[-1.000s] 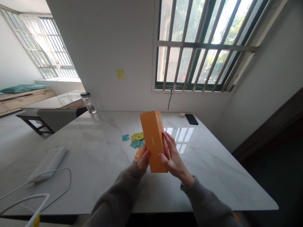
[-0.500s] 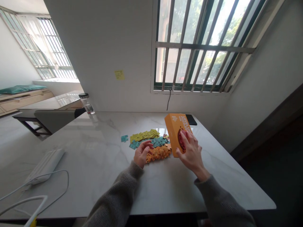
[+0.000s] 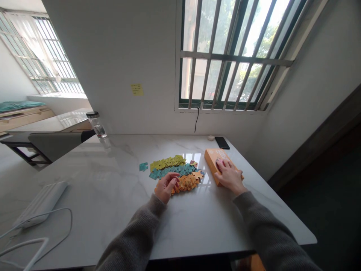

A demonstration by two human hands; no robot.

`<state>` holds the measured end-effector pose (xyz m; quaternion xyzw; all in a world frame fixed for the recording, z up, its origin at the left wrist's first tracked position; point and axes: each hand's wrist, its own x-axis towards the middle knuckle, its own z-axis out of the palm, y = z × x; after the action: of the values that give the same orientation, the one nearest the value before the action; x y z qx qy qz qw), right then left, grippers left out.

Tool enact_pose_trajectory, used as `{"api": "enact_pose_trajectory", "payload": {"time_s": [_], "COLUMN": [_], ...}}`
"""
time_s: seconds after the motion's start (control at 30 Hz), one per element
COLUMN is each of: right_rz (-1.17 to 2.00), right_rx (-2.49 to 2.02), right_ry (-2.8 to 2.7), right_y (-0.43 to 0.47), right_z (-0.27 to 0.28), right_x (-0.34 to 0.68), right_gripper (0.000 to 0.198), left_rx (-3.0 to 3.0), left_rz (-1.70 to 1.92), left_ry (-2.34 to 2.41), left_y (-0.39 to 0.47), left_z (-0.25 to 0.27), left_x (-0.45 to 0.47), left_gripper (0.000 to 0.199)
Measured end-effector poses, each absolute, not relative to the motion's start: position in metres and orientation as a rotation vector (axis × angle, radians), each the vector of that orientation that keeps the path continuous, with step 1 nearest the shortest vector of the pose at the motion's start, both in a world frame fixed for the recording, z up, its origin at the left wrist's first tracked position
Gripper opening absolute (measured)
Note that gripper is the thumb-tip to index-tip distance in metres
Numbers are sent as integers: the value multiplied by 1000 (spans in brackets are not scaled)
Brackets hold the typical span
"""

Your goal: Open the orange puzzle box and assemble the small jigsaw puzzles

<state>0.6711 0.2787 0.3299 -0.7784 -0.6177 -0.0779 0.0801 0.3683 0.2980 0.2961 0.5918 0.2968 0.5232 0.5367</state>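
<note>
My right hand (image 3: 229,177) lies over an orange puzzle box (image 3: 212,160) on the right of the table, its fingers spread over the lid and its thumb at the near left edge. The box lies flat and my hand covers part of its print. Beside the orange puzzle pieces (image 3: 188,183) hovers my left hand (image 3: 167,187), loosely curled, with nothing visible between thumb and fingers. Behind these are rows of teal puzzle pieces (image 3: 182,170) and yellow-green puzzle pieces (image 3: 167,163). One teal piece (image 3: 143,166) sits apart on the left.
A black phone (image 3: 222,142) and a small whitish object (image 3: 211,138) are at the table's back right. A clear bottle (image 3: 98,128) stands at the back left. On the left lie a white power strip (image 3: 42,203) and cables (image 3: 70,218).
My right hand has brought the puzzle box down from a tilted, raised position to lie flat on the table. My left hand stays by the orange pieces. The view has shifted slightly right.
</note>
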Motion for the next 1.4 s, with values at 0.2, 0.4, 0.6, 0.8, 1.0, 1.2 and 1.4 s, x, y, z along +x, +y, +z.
{"api": "enact_pose_trajectory", "payload": {"time_s": [0.2,0.4,0.6,0.8,1.0,1.2,1.4], "right_rz": [-497,-563,-527,-512,-617,-229,190], "right_rx": [-2243,-2351,-2449,-2444,-2282,-1640,-1560], "right_ry": [-1877,-1821,-1815,-1821,-1772,-1946,-1846], "right_y": [266,268,281,289,284,287,332], "right_z": [312,303,304,304,316,307,289], "right_x": [651,686,752,774,759,680,616], "right_gripper": [57,54,53,53,45,38,42], "left_rx": [1431,1419,1428,1433,1435,1688,2153], "left_rz": [1224,1257,1273,1275,1328,1462,1211], "left_ry": [696,714,721,717,767,1135,1824], "left_y": [295,293,291,292,300,335,382], "left_z": [297,297,298,297,298,286,265], "left_x": [368,369,371,370,357,310,253], "left_gripper": [26,26,25,26,25,19,30]}}
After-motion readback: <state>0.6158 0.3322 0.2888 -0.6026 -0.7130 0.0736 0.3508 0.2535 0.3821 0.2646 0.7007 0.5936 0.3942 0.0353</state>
